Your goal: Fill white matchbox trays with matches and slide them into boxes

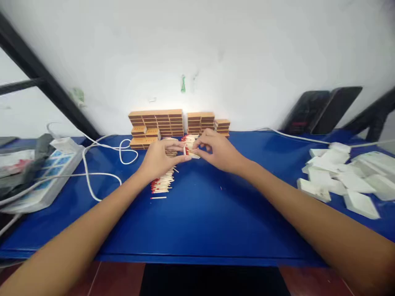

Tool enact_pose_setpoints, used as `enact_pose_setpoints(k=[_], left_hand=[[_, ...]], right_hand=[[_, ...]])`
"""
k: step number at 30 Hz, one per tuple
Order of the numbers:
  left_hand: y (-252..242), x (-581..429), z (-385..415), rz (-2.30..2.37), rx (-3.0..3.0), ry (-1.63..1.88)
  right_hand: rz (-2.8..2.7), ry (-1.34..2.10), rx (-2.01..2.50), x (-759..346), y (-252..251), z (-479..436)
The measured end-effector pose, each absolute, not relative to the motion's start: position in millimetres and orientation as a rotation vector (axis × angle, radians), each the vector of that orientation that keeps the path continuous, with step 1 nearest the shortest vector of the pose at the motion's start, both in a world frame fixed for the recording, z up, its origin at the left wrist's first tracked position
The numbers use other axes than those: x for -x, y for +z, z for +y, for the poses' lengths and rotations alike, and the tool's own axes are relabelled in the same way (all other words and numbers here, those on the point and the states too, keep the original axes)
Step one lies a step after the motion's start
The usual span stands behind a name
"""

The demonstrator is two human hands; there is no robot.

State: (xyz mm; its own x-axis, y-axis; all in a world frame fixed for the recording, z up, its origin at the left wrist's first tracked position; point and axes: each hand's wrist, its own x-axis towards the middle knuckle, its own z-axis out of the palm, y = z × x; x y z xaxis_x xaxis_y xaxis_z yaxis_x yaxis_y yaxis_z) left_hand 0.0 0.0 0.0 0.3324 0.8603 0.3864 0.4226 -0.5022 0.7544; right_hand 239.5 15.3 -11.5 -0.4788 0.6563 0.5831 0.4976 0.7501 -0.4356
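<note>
While a wall of closed orange matchboxes (160, 123) stands stacked at the upper centre of the frame, a heap of loose matches (163, 184) lies on the blue table (197, 222) just below the hands. A scatter of white pieces (345, 181) (probably empty trays, too blurred to be sure) sits at the right edge. I judge that a good share is done and plenty is left. At centre the left hand (159, 158) and right hand (220, 153) meet, fingers pinched narrowly on a small tray of red-tipped matches (190, 147), held just in front of the stack.
</note>
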Motion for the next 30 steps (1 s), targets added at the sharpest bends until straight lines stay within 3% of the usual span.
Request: enact_pose_setpoints(k=[30], left_hand=[[-1.8, 2.2, 3.0, 1.18, -2.066, 1.119]], right_hand=[[-2.11, 0.271, 1.072, -241.8, -6.9, 14.0]])
